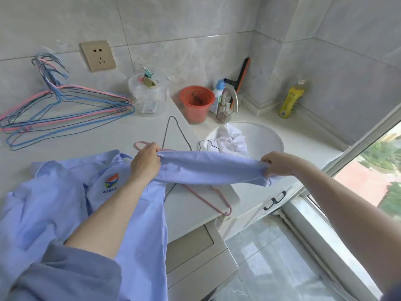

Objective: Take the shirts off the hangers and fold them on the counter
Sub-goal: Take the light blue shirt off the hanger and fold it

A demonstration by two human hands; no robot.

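I could not see the whole blue shirt (54, 203): it ran off the left and bottom edges. Its stretched sleeve (208, 168) covered the middle of the pink hanger (219, 198) and the lower part of the black hanger (173, 127). The right hand (277, 165) had its fingertips buried in the cuff. The lettering under the shirt's logo (111, 181) and the yellow bottle (290, 101) label were too small to read.

Bright, soft daylight comes from the window (386, 153) at the right, washing the white desk (104, 144) and wall tiles (173, 29) pale and leaving only faint shadows under the hangers (65, 111). The floor (271, 257) gleams with reflected glare. Wide-angle distortion bows the tile joints and window frame toward the edges, and detail is slightly soft throughout.
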